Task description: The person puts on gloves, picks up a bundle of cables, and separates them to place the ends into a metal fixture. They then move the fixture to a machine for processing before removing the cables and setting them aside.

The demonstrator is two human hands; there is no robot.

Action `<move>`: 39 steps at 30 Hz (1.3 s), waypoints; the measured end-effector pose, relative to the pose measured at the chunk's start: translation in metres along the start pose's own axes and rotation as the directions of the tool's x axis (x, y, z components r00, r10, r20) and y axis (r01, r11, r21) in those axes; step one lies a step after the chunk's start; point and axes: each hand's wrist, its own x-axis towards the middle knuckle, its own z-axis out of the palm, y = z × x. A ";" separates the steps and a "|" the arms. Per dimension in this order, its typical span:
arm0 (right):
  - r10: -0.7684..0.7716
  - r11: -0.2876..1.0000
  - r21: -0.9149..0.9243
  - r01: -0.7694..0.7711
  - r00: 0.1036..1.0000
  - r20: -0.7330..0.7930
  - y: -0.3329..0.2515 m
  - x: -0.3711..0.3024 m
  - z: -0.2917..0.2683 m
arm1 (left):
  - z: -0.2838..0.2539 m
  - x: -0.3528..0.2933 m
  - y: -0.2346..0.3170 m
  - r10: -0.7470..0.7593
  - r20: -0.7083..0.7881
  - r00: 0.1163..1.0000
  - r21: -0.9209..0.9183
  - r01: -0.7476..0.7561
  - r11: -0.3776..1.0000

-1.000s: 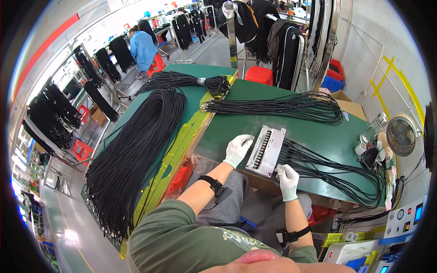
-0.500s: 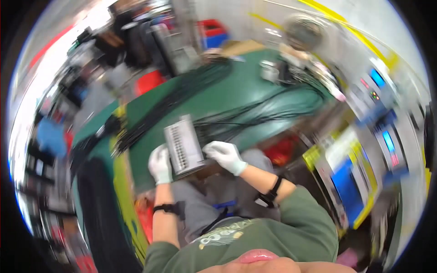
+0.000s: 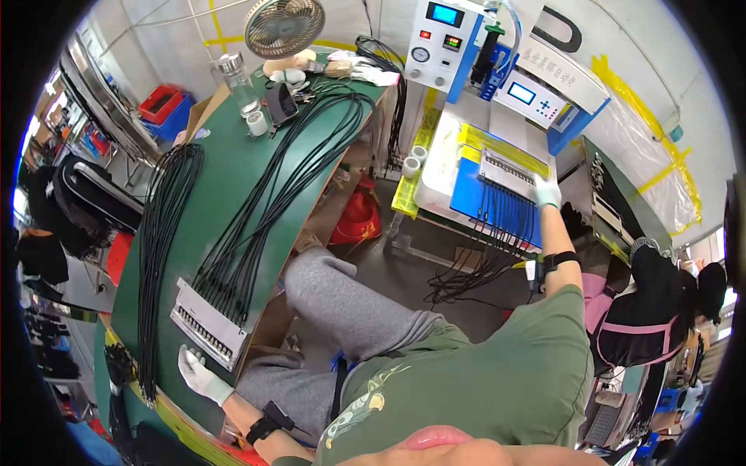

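My left hand (image 3: pixel 203 375), in a white glove, rests by the lower edge of a silver metal cable fixture (image 3: pixel 208 325) on the green table (image 3: pixel 233 167). Its fingers are apart and hold nothing. Black cables (image 3: pixel 256 225) run from that fixture up the tabletop. My right hand (image 3: pixel 547 192), also gloved, reaches out to the machine and grips the right end of a second cable fixture (image 3: pixel 509 171). This one lies on a blue plate (image 3: pixel 468 186), with its black cables (image 3: pixel 497 221) hanging over the front edge; the fingertips are partly hidden.
The benchtop machine (image 3: pixel 497 74) has a screen, dials and a blue-framed head above the plate. A second black cable bundle (image 3: pixel 159 233) lies along the table's left. A fan (image 3: pixel 284 27), a glass bottle (image 3: pixel 239 85) and white rolls (image 3: pixel 412 165) stand around. Another person (image 3: pixel 653 311) sits at right.
My view and body have turned right, toward the machine. My hands, earlier on either side of the table fixture, are now far apart: the left stays beside it, the right is at the machine's fixture.
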 end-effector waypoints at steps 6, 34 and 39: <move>0.241 0.969 -0.083 -0.233 0.964 0.115 0.069 0.032 -0.001 | -0.009 0.005 -0.011 0.009 -0.027 1.000 0.022 -0.008 1.000; -0.890 0.455 0.890 0.037 0.001 0.455 -0.394 -0.345 0.012 | 0.079 -0.129 0.090 -0.154 0.629 0.762 -0.581 0.592 0.559; -0.883 0.275 0.912 0.305 -0.295 0.365 -0.498 -0.438 0.033 | 0.024 -0.113 0.074 -0.120 0.504 0.855 -0.684 0.480 0.549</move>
